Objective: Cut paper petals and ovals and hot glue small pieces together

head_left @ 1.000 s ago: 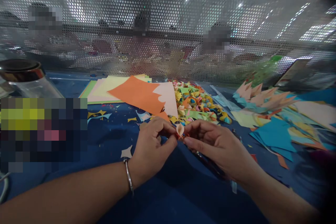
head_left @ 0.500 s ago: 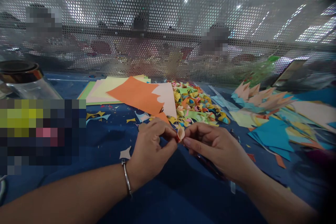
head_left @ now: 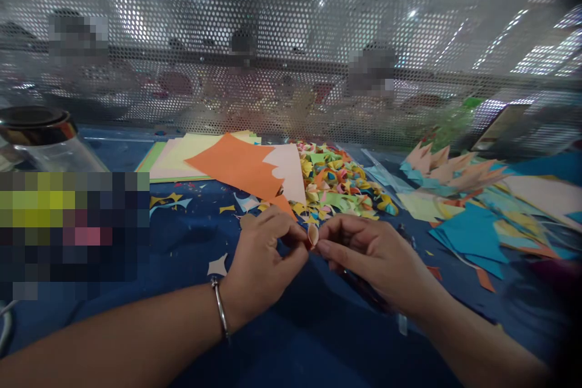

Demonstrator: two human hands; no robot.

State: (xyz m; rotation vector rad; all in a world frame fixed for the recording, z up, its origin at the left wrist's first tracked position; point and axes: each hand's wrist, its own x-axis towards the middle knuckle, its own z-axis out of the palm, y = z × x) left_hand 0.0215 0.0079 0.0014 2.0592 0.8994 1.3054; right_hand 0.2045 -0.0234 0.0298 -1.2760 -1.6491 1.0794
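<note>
Between my two hands is a small folded piece of pale peach paper [head_left: 313,235], curved like a petal. My left hand [head_left: 268,257], with a silver bracelet at its wrist, pinches it from the left between thumb and fingertips. From the right, my right hand [head_left: 364,248] grips its other side the same way. The paper's lower part is hidden by the fingertips. Just beyond lies a heap of small coloured paper scraps and curls [head_left: 341,179]. An orange paper sheet [head_left: 239,163] with a scalloped cut edge rests on a stack of pastel sheets [head_left: 168,160].
On the right stand joined peach and blue folded paper points [head_left: 450,167], near blue paper pieces [head_left: 475,236]. A jar with a dark lid [head_left: 39,127] is at the left. A perforated metal panel [head_left: 273,91] rises behind the blue tabletop [head_left: 182,321]; people show blurred through it.
The small peach paper has turned slightly between my fingertips. My right fingertips have moved a little closer to my left ones; all else looks the same.
</note>
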